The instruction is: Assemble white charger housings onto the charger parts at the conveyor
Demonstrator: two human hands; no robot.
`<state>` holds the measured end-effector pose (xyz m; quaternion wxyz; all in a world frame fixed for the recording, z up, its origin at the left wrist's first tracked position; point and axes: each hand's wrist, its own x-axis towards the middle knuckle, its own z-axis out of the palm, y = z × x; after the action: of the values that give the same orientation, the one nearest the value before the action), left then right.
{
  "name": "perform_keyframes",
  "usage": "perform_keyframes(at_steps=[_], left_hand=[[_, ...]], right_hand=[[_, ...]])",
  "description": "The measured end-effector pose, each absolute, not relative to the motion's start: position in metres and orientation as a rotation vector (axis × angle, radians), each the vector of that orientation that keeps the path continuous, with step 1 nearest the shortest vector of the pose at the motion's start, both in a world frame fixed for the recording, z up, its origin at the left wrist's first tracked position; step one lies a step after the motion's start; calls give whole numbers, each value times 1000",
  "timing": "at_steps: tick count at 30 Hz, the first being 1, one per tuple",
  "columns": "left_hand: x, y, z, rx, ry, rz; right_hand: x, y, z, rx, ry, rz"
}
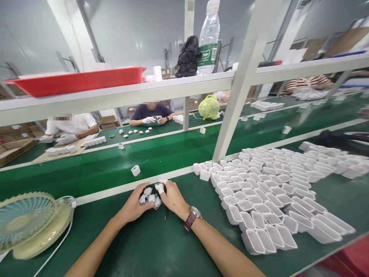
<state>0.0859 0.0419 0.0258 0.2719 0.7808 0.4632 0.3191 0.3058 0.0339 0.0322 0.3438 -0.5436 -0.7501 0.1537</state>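
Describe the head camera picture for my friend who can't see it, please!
A person's left hand and right hand curve around small white pieces on a green worktop. Many open white containers stand at right, with a fan at left and co-workers opposite.

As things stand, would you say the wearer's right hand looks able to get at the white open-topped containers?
Probably yes: the right hand is close by the small white parts, but only green worktop shows between it and the nearest of the white open-topped containers.
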Motion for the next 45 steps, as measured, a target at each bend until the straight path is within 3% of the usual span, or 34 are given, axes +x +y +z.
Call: perform_keyframes(at_steps=[8,14,27,33,38,45], left_hand=[[124,67,70,2187,1249,1027],[197,76,100,2472,994,732],[331,111,75,2655,941,366],[327,105,78,2676,893,397],[298,95,108,2638,925,574],[176,69,135,2290,1079,1156]], right_hand=[[299,23,30,-1446,-1957,426],[303,24,21,-1353,-1980,395],[293,31,2,-1197,-1945,262],[295,32,-2,-1197,-1898,275],[304,28,6,-1128,-1847,362],[306,12,26,-1003,-1761,442]])
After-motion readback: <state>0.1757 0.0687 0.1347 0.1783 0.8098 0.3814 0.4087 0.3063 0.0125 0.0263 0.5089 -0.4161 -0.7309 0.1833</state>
